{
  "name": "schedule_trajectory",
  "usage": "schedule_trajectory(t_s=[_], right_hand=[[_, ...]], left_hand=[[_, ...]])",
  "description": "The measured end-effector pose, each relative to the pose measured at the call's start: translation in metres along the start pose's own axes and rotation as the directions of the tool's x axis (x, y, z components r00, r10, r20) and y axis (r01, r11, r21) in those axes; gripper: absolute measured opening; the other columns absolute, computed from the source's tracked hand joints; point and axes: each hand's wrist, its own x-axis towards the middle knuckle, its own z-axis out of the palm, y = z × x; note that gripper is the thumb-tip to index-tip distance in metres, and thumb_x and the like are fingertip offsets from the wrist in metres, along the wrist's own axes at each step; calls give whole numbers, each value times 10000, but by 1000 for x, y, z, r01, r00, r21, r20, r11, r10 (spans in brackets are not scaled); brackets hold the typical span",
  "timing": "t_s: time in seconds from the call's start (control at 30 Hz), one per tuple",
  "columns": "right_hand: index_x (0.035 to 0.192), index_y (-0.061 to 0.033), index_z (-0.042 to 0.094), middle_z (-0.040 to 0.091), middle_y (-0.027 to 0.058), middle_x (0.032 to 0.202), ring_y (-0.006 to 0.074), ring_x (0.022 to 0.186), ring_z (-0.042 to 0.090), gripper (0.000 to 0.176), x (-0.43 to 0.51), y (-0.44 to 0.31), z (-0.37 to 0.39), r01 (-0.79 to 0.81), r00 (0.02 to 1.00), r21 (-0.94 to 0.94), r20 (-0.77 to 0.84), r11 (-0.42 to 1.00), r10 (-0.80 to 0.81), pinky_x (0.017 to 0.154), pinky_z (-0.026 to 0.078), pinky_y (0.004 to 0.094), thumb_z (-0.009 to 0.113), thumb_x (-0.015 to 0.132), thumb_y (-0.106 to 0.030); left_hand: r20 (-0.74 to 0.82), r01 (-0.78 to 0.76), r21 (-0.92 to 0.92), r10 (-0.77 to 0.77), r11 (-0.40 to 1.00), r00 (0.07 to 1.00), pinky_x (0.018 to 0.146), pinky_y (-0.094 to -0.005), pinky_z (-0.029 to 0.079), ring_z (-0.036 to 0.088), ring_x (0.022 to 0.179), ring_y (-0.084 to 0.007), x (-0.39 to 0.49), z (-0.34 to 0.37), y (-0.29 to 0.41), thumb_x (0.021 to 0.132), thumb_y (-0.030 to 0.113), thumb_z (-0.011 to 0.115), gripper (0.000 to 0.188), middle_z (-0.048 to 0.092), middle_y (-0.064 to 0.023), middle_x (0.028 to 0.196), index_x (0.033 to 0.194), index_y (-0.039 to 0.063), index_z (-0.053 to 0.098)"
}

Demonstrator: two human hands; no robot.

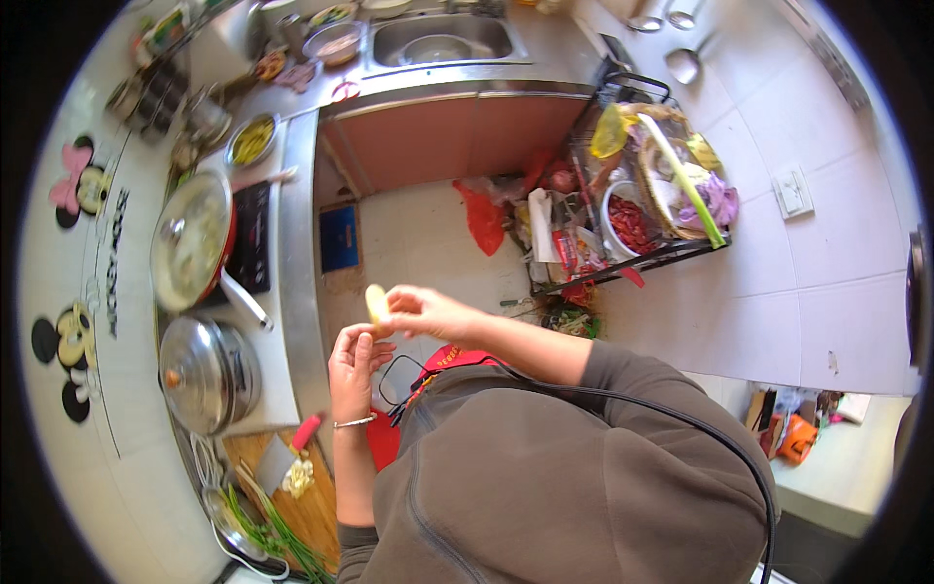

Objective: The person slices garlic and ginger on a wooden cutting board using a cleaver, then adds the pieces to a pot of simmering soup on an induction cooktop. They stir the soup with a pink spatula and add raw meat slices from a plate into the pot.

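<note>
A pale yellow piece of food (376,303), perhaps ginger, is held up in front of my body. My right hand (419,310) grips it from the right with thumb and fingers. The fingertips of my left hand (356,365) meet at its lower end, partly hiding it; a bracelet circles that wrist. To the left and below lies a wooden cutting board (321,504) bearing a cleaver (273,463) with a red handle, a small heap of chopped pale pieces (298,478) and green onions (281,525).
A lidded wok (193,241) sits on a black cooktop (252,241), its handle pointing towards me. Beside it stands a lidded steel pot (208,376). A bowl of green food (253,141), a sink (441,40) and a loaded black rack (635,255) are farther off.
</note>
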Motion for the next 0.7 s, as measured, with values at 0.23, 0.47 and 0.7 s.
schedule_trajectory(t_s=[0.23, 0.47, 0.7], right_hand=[[1079, -31, 647, 726, 130, 943, 225, 847, 700, 373, -147, -153, -239, -274, 403, -738, -671, 617, -623, 763, 560, 374, 791, 895, -322], [1069, -27, 677, 727, 191, 1038, 351, 963, 701, 308, -214, -154, -349, -745, 322, -614, -673, 261, -666, 854, 542, 434, 786, 882, -247], [1150, -62, 707, 718, 119, 1084, 238, 943, 695, 216, -120, -191, -323, -442, 507, -820, -564, 365, -652, 835, 543, 366, 640, 1009, -212]], left_hand=[[133, -139, 285, 105, 948, 986, 869, -282, 540, 693, 976, -134, 94, 97, 26, 1043, 173, 622, 239, 728, -74, 1175, 1226, 24, 656], [-33, -38, 282, 50, 959, 998, 830, -279, 551, 705, 961, -139, 124, 76, 8, 1039, 199, 627, 240, 735, -60, 1159, 1204, 31, 678], [-364, -127, 415, 292, 901, 884, 822, -286, 550, 683, 932, -109, 141, -63, 71, 1020, 201, 649, 212, 726, -12, 1087, 1175, 69, 708]])
